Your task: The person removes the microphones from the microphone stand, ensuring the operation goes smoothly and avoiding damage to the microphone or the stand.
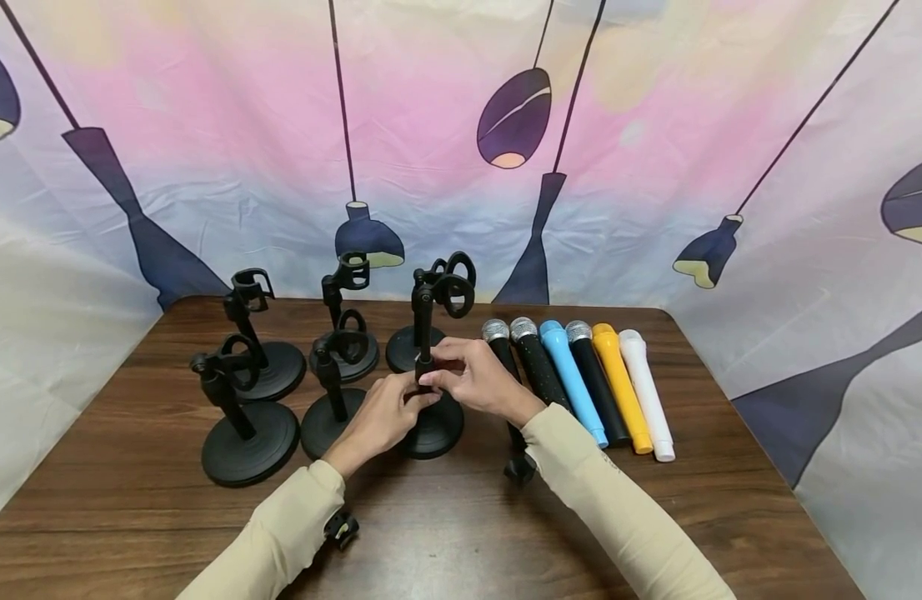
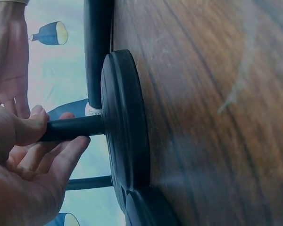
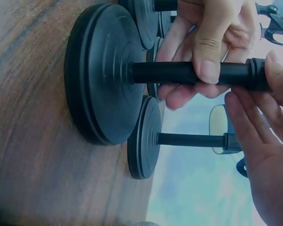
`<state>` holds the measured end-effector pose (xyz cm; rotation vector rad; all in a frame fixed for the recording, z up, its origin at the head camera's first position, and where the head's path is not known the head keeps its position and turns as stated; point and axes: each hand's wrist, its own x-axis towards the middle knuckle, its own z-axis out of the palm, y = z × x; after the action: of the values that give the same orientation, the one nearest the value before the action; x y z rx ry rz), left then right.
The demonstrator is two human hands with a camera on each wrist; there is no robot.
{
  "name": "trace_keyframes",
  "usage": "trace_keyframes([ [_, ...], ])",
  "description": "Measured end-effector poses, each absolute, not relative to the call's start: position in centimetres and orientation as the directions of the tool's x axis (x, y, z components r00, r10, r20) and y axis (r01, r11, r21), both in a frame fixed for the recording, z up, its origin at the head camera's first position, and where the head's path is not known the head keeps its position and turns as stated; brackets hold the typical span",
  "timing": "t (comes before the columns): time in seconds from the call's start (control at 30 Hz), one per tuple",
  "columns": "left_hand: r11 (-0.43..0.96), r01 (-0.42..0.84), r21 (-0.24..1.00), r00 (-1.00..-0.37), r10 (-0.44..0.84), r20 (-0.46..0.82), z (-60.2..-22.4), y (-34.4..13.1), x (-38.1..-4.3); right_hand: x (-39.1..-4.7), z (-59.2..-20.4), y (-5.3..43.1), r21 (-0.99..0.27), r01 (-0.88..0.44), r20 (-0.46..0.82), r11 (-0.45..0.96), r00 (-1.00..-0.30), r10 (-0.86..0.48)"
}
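A black desktop microphone stand [image 1: 435, 432] stands upright in front of me, its round base flat on the table. Around its post [image 3: 165, 73], my left hand [image 1: 382, 417] pinches with thumb and fingers, below the other hand. Higher up, my right hand [image 1: 479, 379] grips the thicker collar [image 3: 258, 74] between thumb and fingertips. A ring-shaped clip [image 1: 453, 293] tops this stand, overlapping the clip of the stand behind it. In the left wrist view the base [image 2: 125, 117] stands on edge because the camera is turned.
Several more black stands, including a near-left one [image 1: 251, 442] and a back-left one [image 1: 273, 371], stand in two rows. Right of them lie several microphones: black ones, a blue one [image 1: 577, 379], a yellow one [image 1: 622, 387] and a white one [image 1: 647, 396]. A patterned cloth [image 1: 431, 125] hangs behind the table.
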<state>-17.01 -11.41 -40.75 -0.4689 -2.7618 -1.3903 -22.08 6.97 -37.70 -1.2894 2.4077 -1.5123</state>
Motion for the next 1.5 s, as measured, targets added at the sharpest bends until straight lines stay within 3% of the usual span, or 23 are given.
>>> trace_keyframes([
  [0.17, 0.56, 0.254, 0.788, -0.961, 0.239, 0.14, -40.83, -11.5, -17.04, -21.99, -38.06, 6.86, -0.846, -0.507, 0.325, 0.164, -0.736, -0.594],
  [0.27, 0.559, 0.244, 0.793, -0.963, 0.233, 0.132, -40.81, -11.43, -17.03, -21.87, -38.33, 6.75, -0.847, -0.506, 0.354, 0.163, -0.765, -0.539],
  [0.5, 0.54, 0.234, 0.809, -0.965, 0.228, 0.128, -40.69, -11.26, -16.92, -21.77, -38.45, 6.57, -0.832, -0.541, 0.417, 0.122, -0.755, -0.506],
  [0.67, 0.542, 0.241, 0.805, -0.964, 0.229, 0.135, -40.68, -11.34, -16.92, -21.65, -38.29, 6.54, -0.84, -0.53, 0.396, 0.116, -0.746, -0.535],
  [0.9, 0.558, 0.253, 0.79, -0.963, 0.224, 0.15, -40.67, -11.35, -17.01, -21.61, -38.31, 6.49, -0.874, -0.473, 0.36, 0.113, -0.786, -0.503],
  [1.27, 0.542, 0.257, 0.8, -0.961, 0.234, 0.15, -40.66, -11.31, -16.97, -21.79, -38.39, 6.74, -0.865, -0.496, 0.382, 0.078, -0.751, -0.539],
  [1.5, 0.536, 0.261, 0.803, -0.959, 0.239, 0.153, -40.71, -11.32, -16.88, -21.69, -38.41, 6.81, -0.881, -0.464, 0.355, 0.095, -0.779, -0.517],
])
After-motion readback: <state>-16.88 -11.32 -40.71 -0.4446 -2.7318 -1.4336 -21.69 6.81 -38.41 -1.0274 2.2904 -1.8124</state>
